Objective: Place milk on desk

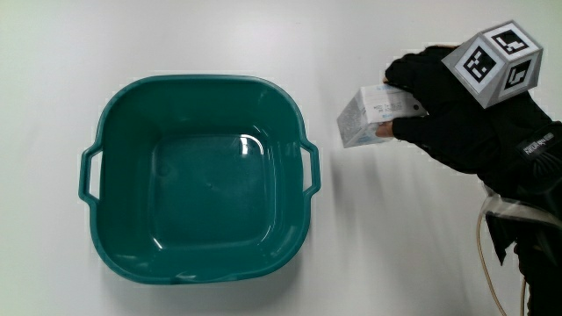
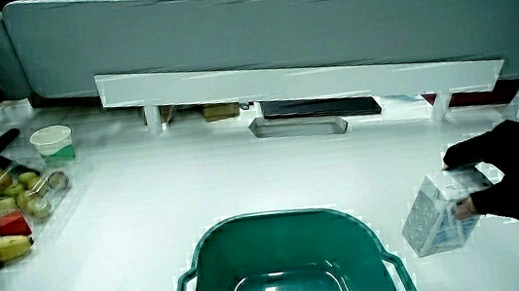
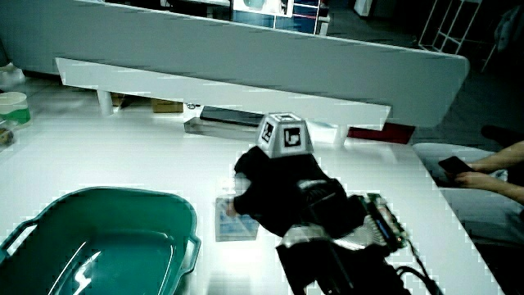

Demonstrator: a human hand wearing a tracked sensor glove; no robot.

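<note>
Milk carton (image 1: 373,116) — a small pale boxy pack — sits tilted in your hand (image 1: 457,114), grip pinching its end, just beside the glossy teal plastic basin (image 1: 198,180) with loop handles on the white table (image 1: 395,246).

A white table (image 2: 243,177) is bounded by a grey partition (image 2: 256,28), with a low white shelf (image 2: 301,80) set against it.

In the main view, part of the milk (image 1: 364,118) is covered by the fingers (image 1: 413,128) of the hand (image 1: 457,114), and its print is too small to be read. In a side view, the milk (image 3: 233,223) is largely hidden under the hand (image 3: 274,197). The basin (image 2: 278,224) is cut off at the frame's edge in both side views. The forearm (image 1: 527,202) is cut off at a corner of the main view.
</note>
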